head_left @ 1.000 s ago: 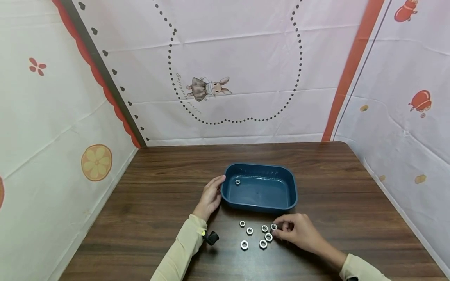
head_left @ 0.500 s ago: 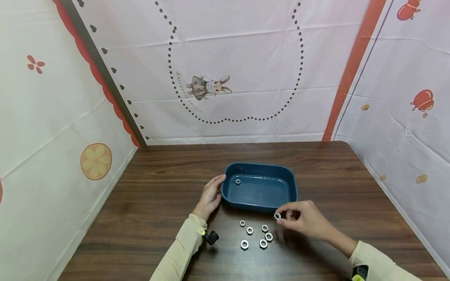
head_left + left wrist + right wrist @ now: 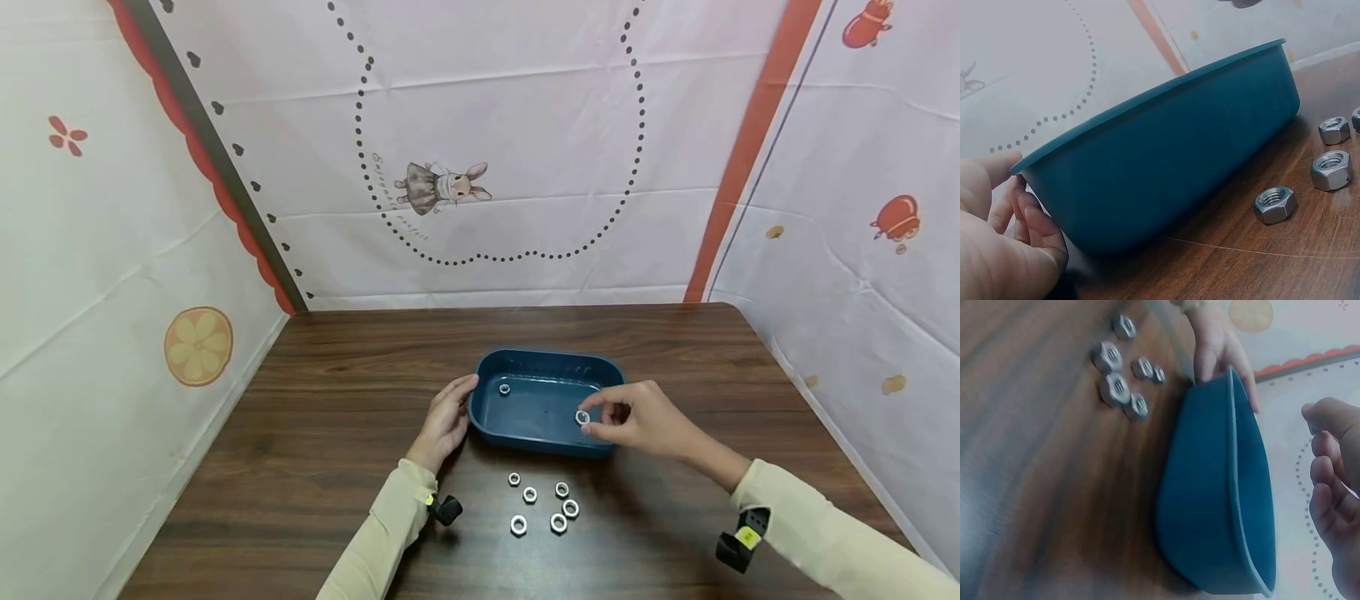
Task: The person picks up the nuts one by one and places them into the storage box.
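Note:
My right hand (image 3: 637, 419) pinches a steel hex nut (image 3: 582, 417) between thumb and index finger, over the right part of a blue plastic bin (image 3: 536, 446). In the right wrist view the fingers of that hand (image 3: 1338, 469) hang above the bin's rim, the nut mostly hidden by them. My left hand (image 3: 444, 423) holds the bin's left end, its fingertips at the rim, as the left wrist view shows too. One small nut (image 3: 505, 389) lies inside the bin near its left side. Several more hex nuts (image 3: 558, 523) of differing sizes lie flat on the table in front of it.
The dark wood-grain table (image 3: 337, 400) meets printed cloth (image 3: 540, 167) at the back and both sides. Each wrist carries a small black camera (image 3: 448, 510) over a cream sleeve (image 3: 382, 529).
My right hand has lifted a nut from the right of the group on the table and carried it up and over the bin. My left hand stays on the bin's end.

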Tool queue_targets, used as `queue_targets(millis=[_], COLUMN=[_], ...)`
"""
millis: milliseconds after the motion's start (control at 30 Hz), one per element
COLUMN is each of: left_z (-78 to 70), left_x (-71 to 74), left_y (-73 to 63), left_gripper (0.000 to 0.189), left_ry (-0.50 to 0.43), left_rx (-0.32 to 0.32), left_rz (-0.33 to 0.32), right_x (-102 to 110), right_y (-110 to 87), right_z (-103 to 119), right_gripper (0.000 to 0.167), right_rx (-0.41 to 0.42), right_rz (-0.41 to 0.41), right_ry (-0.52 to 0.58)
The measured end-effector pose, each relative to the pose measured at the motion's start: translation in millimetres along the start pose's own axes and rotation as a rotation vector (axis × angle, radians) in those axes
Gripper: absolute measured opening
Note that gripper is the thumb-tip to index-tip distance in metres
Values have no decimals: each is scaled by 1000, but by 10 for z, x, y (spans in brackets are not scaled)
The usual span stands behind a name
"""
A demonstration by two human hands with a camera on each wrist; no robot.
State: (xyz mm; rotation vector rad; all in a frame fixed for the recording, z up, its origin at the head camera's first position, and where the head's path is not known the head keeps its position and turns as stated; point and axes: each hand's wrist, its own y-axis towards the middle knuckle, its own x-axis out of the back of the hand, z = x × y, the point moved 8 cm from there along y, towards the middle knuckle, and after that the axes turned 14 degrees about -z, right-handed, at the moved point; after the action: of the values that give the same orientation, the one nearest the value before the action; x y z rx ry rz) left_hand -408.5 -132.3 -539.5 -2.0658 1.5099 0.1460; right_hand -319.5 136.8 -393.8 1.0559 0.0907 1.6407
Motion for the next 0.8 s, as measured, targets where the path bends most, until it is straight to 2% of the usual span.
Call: queue_targets(millis=[533,800], left_z=[-16,11], left_x=[-10,15], left_y=[-36,-28], left_gripper=[6,9], left_ry=[34,44], left_rx=[-10,-19], left_rz=[15,21], right_x=[-96,-287], right_y=[518,669], right_z=[-238,-450], right_gripper=[17,21], right_rx=[0,-42], right_rz=[79,184], right_ry=[-33,-18])
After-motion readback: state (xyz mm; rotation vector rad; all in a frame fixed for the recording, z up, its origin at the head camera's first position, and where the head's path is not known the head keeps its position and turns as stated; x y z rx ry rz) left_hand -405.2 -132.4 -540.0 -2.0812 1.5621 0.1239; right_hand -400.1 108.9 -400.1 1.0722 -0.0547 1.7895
